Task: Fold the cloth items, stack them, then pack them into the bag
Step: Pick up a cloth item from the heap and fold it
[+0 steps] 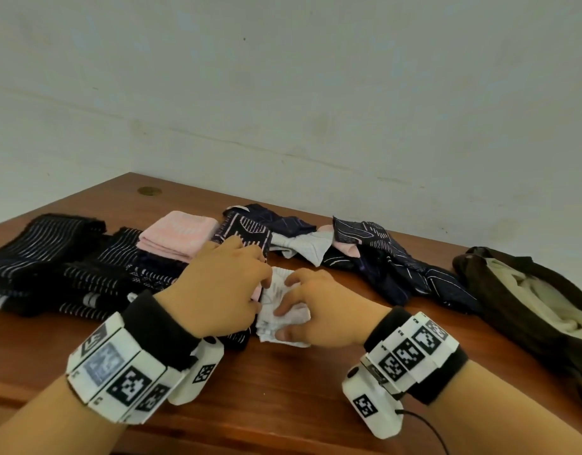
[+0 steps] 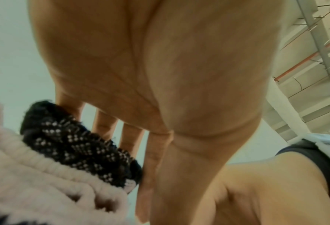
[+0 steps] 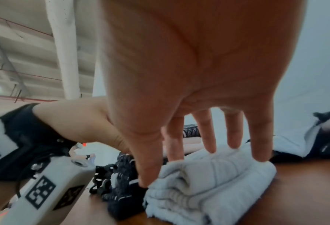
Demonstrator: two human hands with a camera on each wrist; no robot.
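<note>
A small white folded cloth (image 1: 284,318) lies on the wooden table (image 1: 299,389) in front of me, with both hands on it. My right hand (image 1: 319,307) presses its straight fingers (image 3: 258,146) down on top of the white cloth (image 3: 214,178), the thumb against its left edge. My left hand (image 1: 217,290) touches the cloth's left side; its fingers (image 2: 104,126) point straight down behind a black dotted cloth (image 2: 77,146). A folded pink cloth (image 1: 179,236) sits on dark striped folded cloths (image 1: 53,257) at the left. The brown bag (image 1: 512,310) lies open at the right.
A loose heap of dark patterned and white cloths (image 1: 374,254) lies along the back of the table between the pink cloth and the bag. A wall rises right behind the table. Bare wood shows between my wrists and the near edge.
</note>
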